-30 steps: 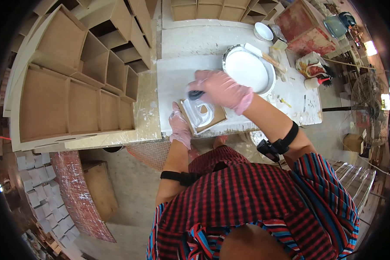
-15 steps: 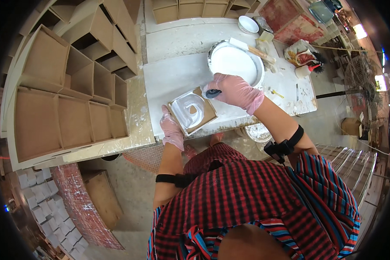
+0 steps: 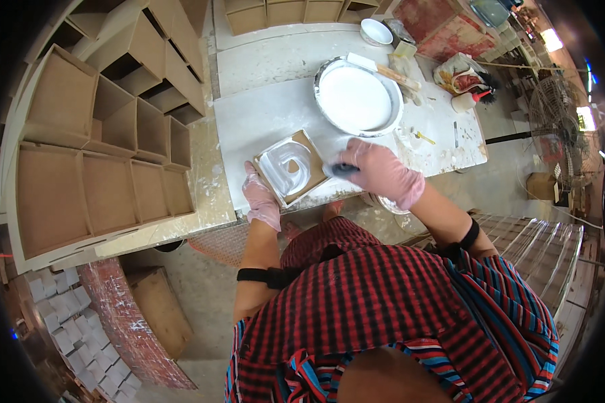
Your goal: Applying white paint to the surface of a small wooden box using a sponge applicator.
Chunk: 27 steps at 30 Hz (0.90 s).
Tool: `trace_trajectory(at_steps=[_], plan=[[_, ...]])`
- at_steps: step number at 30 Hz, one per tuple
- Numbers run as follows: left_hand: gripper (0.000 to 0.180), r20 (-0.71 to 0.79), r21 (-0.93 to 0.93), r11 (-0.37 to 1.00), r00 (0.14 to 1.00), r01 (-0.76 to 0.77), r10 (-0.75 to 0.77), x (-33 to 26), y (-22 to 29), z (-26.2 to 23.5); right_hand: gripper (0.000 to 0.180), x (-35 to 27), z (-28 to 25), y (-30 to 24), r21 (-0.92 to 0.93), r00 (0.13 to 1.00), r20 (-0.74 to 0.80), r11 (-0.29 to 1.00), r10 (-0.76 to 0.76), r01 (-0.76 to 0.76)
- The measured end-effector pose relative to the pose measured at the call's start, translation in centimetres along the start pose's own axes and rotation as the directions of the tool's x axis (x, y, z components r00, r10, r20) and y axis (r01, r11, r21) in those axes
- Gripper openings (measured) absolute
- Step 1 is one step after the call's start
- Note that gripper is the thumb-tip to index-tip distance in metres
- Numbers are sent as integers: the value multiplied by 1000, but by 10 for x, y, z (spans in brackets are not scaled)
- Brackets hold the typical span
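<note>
My left hand [image 3: 262, 201], in a thin pink glove, grips the left edge of a small square brown board box [image 3: 307, 143]. Inside it, a thick white coating [image 3: 284, 171] lies in a swirl, with bare brown board along the far and right sides. My right hand [image 3: 383, 173], gloved too, is closed round a brush with a dark handle [image 3: 345, 170]. The brush's pale end is at the right edge of the box; whether it touches is hard to tell. Just beyond my right hand stands a round tub [image 3: 319, 111] of white liquid.
A wide white brush with a wooden handle [image 3: 390, 72] rests across the tub's rim. Brown compartment boxes [image 3: 54, 195] are stacked at the left. A white bowl [image 3: 376, 32], a red-tipped bottle [image 3: 465, 101] and a yellow tool [image 3: 425, 138] lie farther right. A fan [image 3: 554, 117] stands beyond the table.
My right hand and the brush have moved right and nearer to me, off the box's upper right corner. The white coating looks slightly more spread. My left hand still grips the box.
</note>
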<state>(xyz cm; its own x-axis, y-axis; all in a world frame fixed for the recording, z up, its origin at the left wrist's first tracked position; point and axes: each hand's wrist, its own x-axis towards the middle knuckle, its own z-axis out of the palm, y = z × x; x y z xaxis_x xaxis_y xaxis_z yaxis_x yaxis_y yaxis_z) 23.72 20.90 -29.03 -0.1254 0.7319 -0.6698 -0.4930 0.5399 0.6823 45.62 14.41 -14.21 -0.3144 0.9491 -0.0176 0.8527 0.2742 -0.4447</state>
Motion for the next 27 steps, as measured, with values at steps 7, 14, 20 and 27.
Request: trace_trajectory(at_steps=[7,14,20,27], plan=[[57,5,61,998,1000,-27,27,-3,2,1,24,-14,6,-2,-16,1000,25,1000,-10,11],[56,-35,113,993,999,-34,38,-1,2,0,25,35,-8,-7,-72,990,-102,993,-98,91],[58,23,179,975,992,-130,128,26,-16,-16,22,40,-1,-17,-326,951,229,905,-206,274],[59,-11,109,991,997,-74,76,6,-7,-4,28,64,21,-10,-190,981,12,963,-191,190]])
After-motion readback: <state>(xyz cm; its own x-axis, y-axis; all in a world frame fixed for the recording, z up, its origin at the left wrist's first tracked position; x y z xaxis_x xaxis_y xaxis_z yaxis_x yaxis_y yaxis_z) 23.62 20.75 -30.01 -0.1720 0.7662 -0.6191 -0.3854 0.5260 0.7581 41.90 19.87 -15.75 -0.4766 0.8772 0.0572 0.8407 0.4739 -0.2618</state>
